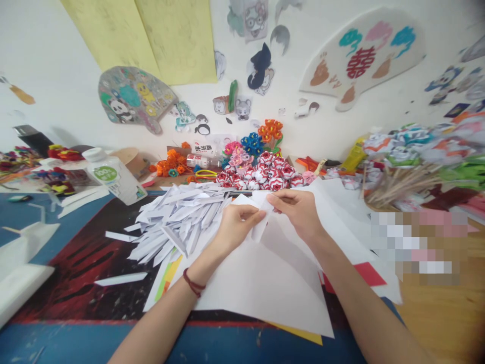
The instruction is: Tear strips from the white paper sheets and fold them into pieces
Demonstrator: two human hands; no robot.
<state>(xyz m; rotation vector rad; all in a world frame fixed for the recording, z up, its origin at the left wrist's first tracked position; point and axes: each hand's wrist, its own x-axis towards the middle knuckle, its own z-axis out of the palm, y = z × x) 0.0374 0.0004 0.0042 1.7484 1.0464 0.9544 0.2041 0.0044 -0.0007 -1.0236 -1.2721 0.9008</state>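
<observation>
A small white paper piece point(260, 215) is held between both hands above the table's middle. My left hand point(237, 225) pinches its lower left edge; a red cord bracelet point(193, 283) sits on that wrist. My right hand point(299, 210) pinches the paper's upper right edge with thumb and fingers. Beneath both hands lie large white paper sheets point(273, 283). Just left of my left hand spreads a heap of folded white paper strips point(178, 222).
Red-and-white paper flower balls point(265, 176) and coloured paper flowers point(252, 144) stand at the back. A white bottle with a green label point(111, 174) lies at the left. Wooden sticks with paper flowers point(409, 177) fill the right. Loose strips point(121, 279) lie on the dark mat.
</observation>
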